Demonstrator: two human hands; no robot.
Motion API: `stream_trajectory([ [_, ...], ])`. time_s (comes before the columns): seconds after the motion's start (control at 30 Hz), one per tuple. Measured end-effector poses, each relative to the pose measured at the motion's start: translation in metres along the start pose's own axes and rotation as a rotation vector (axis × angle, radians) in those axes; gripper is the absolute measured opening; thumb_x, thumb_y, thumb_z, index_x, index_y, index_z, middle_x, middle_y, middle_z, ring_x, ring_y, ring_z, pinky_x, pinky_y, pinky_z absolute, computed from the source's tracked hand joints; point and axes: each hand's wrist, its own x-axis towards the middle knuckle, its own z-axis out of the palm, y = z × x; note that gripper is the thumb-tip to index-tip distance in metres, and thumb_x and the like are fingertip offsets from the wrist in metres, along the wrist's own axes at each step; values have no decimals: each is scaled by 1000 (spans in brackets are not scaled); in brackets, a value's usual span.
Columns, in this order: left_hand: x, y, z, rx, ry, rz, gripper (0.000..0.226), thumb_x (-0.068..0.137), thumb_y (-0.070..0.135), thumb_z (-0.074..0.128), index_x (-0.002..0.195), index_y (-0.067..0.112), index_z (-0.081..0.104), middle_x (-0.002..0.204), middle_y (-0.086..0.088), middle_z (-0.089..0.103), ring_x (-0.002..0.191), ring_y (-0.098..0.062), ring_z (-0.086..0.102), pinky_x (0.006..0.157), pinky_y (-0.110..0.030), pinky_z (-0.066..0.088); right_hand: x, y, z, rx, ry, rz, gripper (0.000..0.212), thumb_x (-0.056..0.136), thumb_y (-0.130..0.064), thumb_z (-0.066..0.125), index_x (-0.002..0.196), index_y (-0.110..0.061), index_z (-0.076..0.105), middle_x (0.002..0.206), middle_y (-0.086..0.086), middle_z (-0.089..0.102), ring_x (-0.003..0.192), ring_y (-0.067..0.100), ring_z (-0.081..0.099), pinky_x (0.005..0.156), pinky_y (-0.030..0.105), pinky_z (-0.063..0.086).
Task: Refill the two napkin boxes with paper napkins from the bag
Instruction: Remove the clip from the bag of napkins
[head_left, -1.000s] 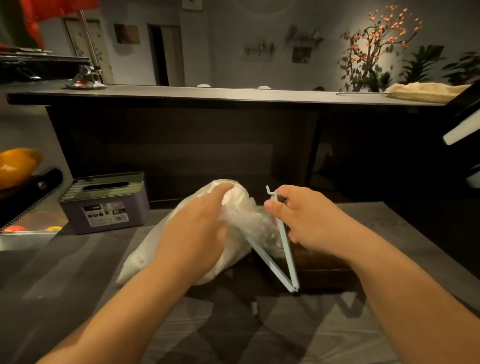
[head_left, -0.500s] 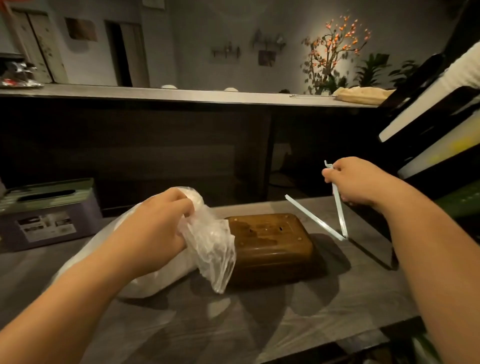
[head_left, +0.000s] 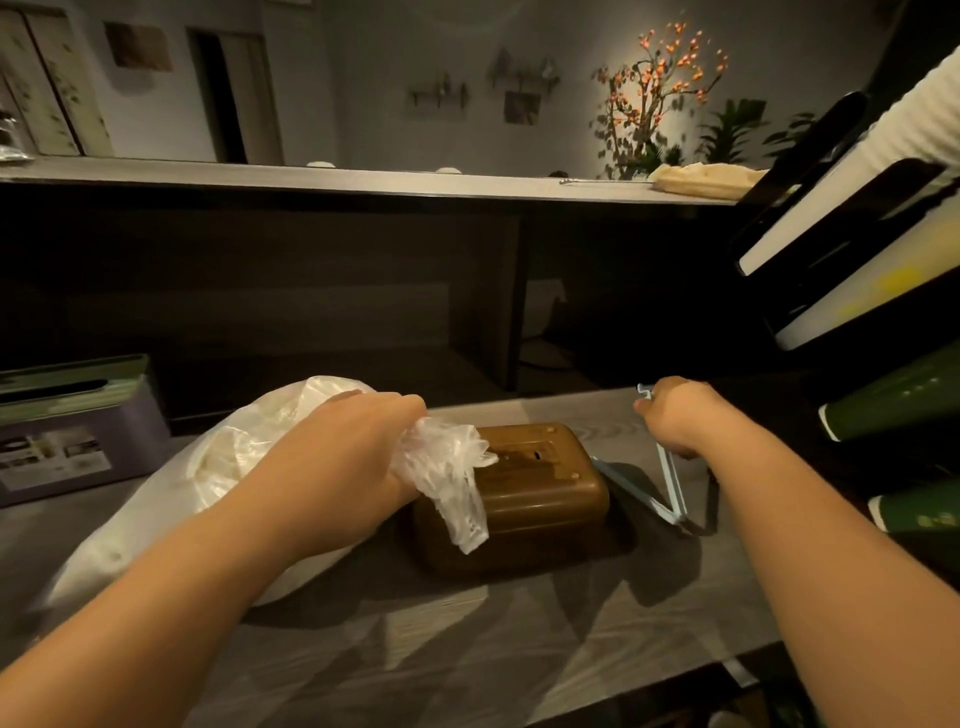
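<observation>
A clear plastic bag (head_left: 228, 457) full of white napkins lies on the grey counter (head_left: 467, 639). My left hand (head_left: 343, 457) grips its bunched neck, and the loose end hangs over a brown napkin box (head_left: 540, 493) that lies just right of the bag. A grey napkin box with a green lid (head_left: 67, 431) stands at the far left. My right hand (head_left: 680, 421) holds a light blue bag clip (head_left: 670, 493), swung open, its hinged end touching the counter right of the brown box.
A dark raised bar counter (head_left: 363, 182) runs along the back, with a beige cloth at its right end. Slanted boards and green cylinders in a rack (head_left: 857, 260) crowd the right edge. The counter's front edge is near.
The right hand has lowered the open clip to the counter beside the brown box. The left hand still grips the bag's neck, now over the box. The view shifted slightly.
</observation>
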Motion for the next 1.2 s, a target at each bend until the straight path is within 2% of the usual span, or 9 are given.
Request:
stream_trajectory([
  [0.4, 4, 13, 4, -14, -44, -36, 12, 90, 40, 63, 90, 33, 53, 82, 14, 57, 76, -2, 55, 63, -17, 45, 3, 2, 28, 15, 56, -40, 37, 106, -40, 47, 115, -6, 59, 86, 12, 61, 69, 23, 60, 52, 30, 39],
  [0.5, 3, 14, 3, -20, -59, -44, 13, 91, 37, 62, 88, 35, 50, 81, 14, 57, 75, -2, 55, 60, -16, 40, 1, 2, 31, -22, 39, -65, 37, 105, -43, 49, 98, -8, 59, 77, 10, 62, 63, 20, 60, 49, 28, 38],
  [0.63, 2, 13, 2, -51, -53, -83, 9, 92, 34, 59, 87, 31, 52, 82, 10, 58, 74, -6, 56, 65, -24, 50, -1, 2, 35, -50, 12, -69, 42, 105, -42, 50, 77, -10, 52, 70, 9, 62, 56, 20, 59, 49, 27, 41],
  [0.7, 0, 14, 0, -52, -44, -85, 9, 92, 35, 58, 87, 31, 52, 83, 10, 58, 75, -6, 56, 66, -26, 51, -4, -2, 33, -65, -4, -68, 40, 105, -41, 50, 85, -8, 57, 72, 9, 63, 61, 21, 62, 52, 28, 45],
  [0.77, 0, 12, -1, -61, -39, -90, 8, 92, 35, 58, 89, 31, 52, 84, 11, 57, 76, -6, 56, 68, -26, 51, -9, -9, 27, -51, 9, -52, 36, 103, -41, 54, 109, -6, 60, 83, 11, 63, 71, 23, 65, 60, 32, 52],
  [0.87, -1, 8, -2, -78, -26, -109, 8, 90, 31, 59, 97, 29, 56, 94, 13, 56, 85, -7, 57, 75, -27, 50, -19, -22, 16, -103, 38, -55, 48, 101, -43, 57, 132, -7, 53, 99, 13, 61, 84, 26, 65, 68, 36, 54],
  [1.03, -10, 3, -16, -175, 144, -254, 31, 102, 19, 41, 130, 21, 53, 111, 16, 45, 110, -11, 53, 85, -17, 32, -52, -53, -5, 203, 156, -466, 24, 97, -37, 65, 118, -24, 63, 94, -5, 65, 77, 12, 66, 76, 33, 58],
  [1.1, -16, -5, -23, -224, 234, -304, 28, 103, 17, 40, 125, 22, 58, 104, 15, 51, 96, -5, 55, 79, -19, 38, -79, -77, -9, 271, 69, -672, 16, 95, -31, 68, 110, -35, 64, 91, -12, 68, 73, 3, 69, 73, 24, 56],
  [1.2, -28, -19, -33, -286, 312, -370, 26, 102, 12, 42, 95, 26, 63, 85, 12, 59, 77, -5, 55, 69, -24, 45, -114, -112, 4, 228, -105, -894, 30, 91, -28, 74, 117, -38, 61, 102, -15, 67, 88, 1, 66, 80, 25, 56],
])
